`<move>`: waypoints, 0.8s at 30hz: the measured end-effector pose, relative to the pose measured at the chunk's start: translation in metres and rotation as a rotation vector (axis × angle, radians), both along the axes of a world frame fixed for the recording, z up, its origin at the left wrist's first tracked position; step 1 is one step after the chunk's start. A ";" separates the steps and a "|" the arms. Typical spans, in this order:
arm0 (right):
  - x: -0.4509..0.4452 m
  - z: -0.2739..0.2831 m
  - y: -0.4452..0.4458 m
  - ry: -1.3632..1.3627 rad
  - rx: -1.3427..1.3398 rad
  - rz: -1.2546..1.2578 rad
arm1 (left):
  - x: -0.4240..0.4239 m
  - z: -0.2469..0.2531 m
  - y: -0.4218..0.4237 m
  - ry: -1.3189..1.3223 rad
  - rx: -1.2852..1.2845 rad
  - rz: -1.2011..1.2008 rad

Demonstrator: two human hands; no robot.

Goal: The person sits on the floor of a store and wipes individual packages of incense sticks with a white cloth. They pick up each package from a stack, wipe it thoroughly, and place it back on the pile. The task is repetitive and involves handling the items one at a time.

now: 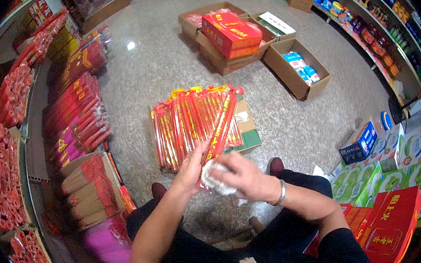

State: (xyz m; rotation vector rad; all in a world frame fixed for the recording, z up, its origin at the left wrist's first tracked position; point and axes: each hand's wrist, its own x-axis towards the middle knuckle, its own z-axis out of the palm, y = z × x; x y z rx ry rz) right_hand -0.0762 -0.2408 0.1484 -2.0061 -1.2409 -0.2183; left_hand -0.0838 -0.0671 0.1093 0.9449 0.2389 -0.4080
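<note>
My left hand holds a long red packet with gold writing by its lower part, tilted up to the right. My right hand, with a metal bangle on its wrist, presses a crumpled white cloth against the packet's lower end. Beyond both hands, many similar red packets in clear wrap lie side by side on a green and brown cardboard box on the floor. The held packet overlaps the right side of this row.
Open cardboard boxes stand ahead on the floor, one bearing a red carton. Bundled red goods and incense sticks line the left side. Green-white packs and a large red carton are at the right, below stocked shelves.
</note>
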 end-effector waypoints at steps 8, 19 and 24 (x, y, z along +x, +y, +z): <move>0.077 -0.014 -0.043 0.098 0.272 -0.648 | -0.011 0.007 0.006 -0.099 -0.094 -0.379; 0.013 -0.032 -0.009 0.388 0.482 -0.379 | -0.002 0.008 0.008 0.018 -0.107 -0.164; -0.021 -0.036 0.012 0.046 0.300 -0.163 | -0.006 0.003 -0.009 -0.117 0.159 -0.147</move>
